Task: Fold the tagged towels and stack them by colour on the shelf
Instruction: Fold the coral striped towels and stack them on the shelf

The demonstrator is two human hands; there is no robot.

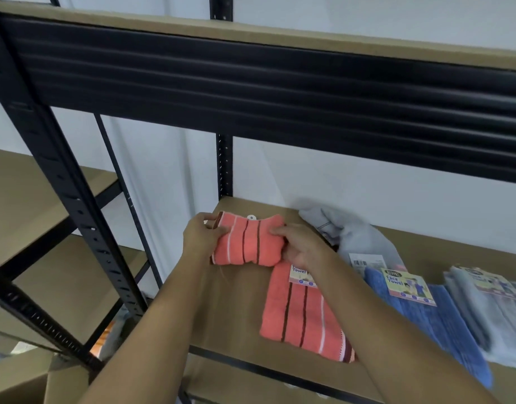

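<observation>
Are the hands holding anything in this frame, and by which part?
Yes. Both hold the folded coral striped towel: the left hand grips its left end, and the right hand grips its right end.

Folded towel [246,242] at shelf [236,316] left rear, between left hand [203,239], right hand [300,244]. Flat towel [303,319] before it. Crumpled towel [358,237] right rear. Tagged towel [443,319], then end towel [490,313], further right.
</observation>
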